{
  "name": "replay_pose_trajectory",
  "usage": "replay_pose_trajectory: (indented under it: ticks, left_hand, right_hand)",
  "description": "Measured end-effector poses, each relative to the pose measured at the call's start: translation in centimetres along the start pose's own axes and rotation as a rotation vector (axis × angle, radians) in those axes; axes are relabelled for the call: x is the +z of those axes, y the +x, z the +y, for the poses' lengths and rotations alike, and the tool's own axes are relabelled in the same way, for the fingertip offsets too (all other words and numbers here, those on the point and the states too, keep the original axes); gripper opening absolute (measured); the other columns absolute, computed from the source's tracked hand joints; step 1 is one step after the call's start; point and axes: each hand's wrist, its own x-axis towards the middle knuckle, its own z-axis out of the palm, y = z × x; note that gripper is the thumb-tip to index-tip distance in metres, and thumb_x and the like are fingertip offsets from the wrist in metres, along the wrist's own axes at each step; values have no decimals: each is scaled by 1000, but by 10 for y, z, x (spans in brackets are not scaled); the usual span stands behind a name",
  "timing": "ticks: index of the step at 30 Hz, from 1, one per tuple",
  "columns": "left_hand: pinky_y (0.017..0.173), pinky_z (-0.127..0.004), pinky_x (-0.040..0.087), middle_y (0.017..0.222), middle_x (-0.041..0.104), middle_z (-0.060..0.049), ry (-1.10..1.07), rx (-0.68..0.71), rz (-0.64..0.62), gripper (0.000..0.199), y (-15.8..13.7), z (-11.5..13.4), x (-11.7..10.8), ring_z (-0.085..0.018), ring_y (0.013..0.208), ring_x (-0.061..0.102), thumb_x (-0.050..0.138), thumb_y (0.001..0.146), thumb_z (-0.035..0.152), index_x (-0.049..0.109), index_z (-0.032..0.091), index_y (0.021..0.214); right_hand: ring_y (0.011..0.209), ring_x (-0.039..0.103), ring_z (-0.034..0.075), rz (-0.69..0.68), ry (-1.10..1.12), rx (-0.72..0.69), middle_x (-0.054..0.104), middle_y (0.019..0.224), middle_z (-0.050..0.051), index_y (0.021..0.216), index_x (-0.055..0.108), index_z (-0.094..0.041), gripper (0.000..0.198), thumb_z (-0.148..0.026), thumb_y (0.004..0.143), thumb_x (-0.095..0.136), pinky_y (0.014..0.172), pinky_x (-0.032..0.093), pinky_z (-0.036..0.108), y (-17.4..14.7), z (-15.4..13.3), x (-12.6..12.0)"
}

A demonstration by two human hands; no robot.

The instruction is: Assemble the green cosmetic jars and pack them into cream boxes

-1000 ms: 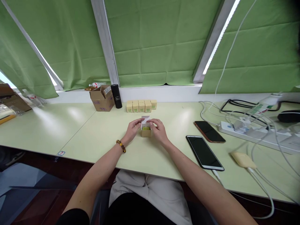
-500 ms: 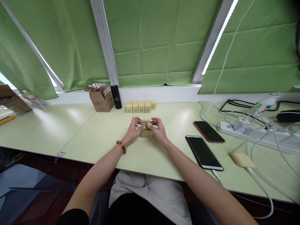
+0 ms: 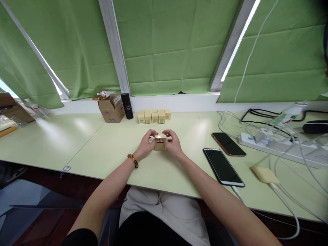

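Between my two hands a small cardboard box point(image 3: 160, 146) stands on the table, its top lid tilted forward over the opening and catching the light. My left hand point(image 3: 147, 142) grips the box's left side, thumb at the upper edge and fingers curled by the lid. On the other side my right hand point(image 3: 173, 142) holds it the same way, thumb at the right edge. What lies inside the box is covered by the lid. Behind them, several small boxes point(image 3: 154, 117) with green-framed labels stand in a row.
To the back left are a cardboard carton point(image 3: 113, 111) and a black cylinder point(image 3: 127, 106). At the right lie a white-framed phone point(image 3: 223, 166), a dark phone point(image 3: 228, 144), a power strip point(image 3: 279, 150), tangled cables, a yellowish charger point(image 3: 265, 175) and a white bottle point(image 3: 289, 113).
The box's lid has folded down toward me from upright, covering the greenish inside that showed before. Both hands stay at the box's sides, fingers shifted slightly with the lid.
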Motion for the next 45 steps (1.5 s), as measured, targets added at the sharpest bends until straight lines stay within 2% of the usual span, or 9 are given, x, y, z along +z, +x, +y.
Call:
replay_pose_trajectory:
  ticks: [6, 10, 14, 18, 21, 27, 35, 45]
  left_hand:
    - [101, -37, 45, 114, 71, -5, 27, -15, 3, 14, 0, 0, -2, -20, 110, 65, 59, 89, 16, 61, 21, 102]
    - [100, -38, 46, 113, 72, -6, 66, 6, -1, 11, 2, -2, -4, -21, 110, 66, 60, 88, 18, 62, 21, 99]
    - [100, -40, 47, 117, 72, -7, 60, 40, 15, 9, 2, 1, -12, -24, 116, 64, 62, 87, 18, 64, 21, 96]
    - [107, -43, 46, 116, 71, -10, 81, 165, 44, 9, 1, 8, -22, -26, 119, 61, 63, 90, 21, 69, 22, 96]
    - [109, -45, 45, 113, 69, -10, 160, 236, 17, 10, -1, 10, -24, -27, 118, 58, 69, 91, 29, 73, 23, 99]
    - [103, -46, 47, 105, 67, -8, 254, 254, 8, 3, -3, 5, -20, -27, 110, 57, 73, 89, 25, 75, 25, 91]
    - [101, -47, 47, 100, 69, -7, 244, 275, 12, 6, -2, 2, -20, -27, 105, 57, 73, 84, 18, 73, 24, 84]
    - [100, -48, 45, 95, 71, -7, 303, 316, -26, 10, -3, 0, -23, -26, 101, 57, 71, 86, 22, 76, 25, 78]
  right_hand:
    - [101, 61, 27, 32, -31, -189, 64, 103, 8, 98, 70, -25, 22, -24, 81, 57, 79, 53, 41, -4, -13, -8]
    - [92, 61, 26, 10, -43, -297, 65, 93, 7, 94, 72, -26, 15, -27, 86, 60, 78, 53, 42, -6, -17, -12]
    - [84, 60, 25, 6, -64, -325, 66, 86, 5, 87, 70, -26, 7, -27, 86, 64, 75, 53, 42, -6, -16, -11]
    - [82, 60, 25, 11, -100, -337, 68, 82, 5, 83, 68, -27, 6, -27, 85, 63, 75, 53, 43, -5, -15, -11]
    - [80, 60, 25, 21, -120, -355, 67, 79, 5, 81, 67, -27, 5, -27, 85, 63, 74, 52, 44, -6, -14, -11]
    - [78, 59, 25, 20, -147, -390, 66, 75, 4, 78, 64, -28, 7, -25, 84, 62, 72, 52, 43, -6, -10, -10]
    - [73, 60, 25, 4, -161, -418, 66, 72, 4, 74, 65, -28, 10, -24, 82, 63, 68, 51, 42, -7, -9, -11]
    - [67, 58, 21, -110, -187, -515, 63, 68, 3, 69, 63, -26, 14, -21, 82, 63, 62, 46, 36, -3, 0, -18]
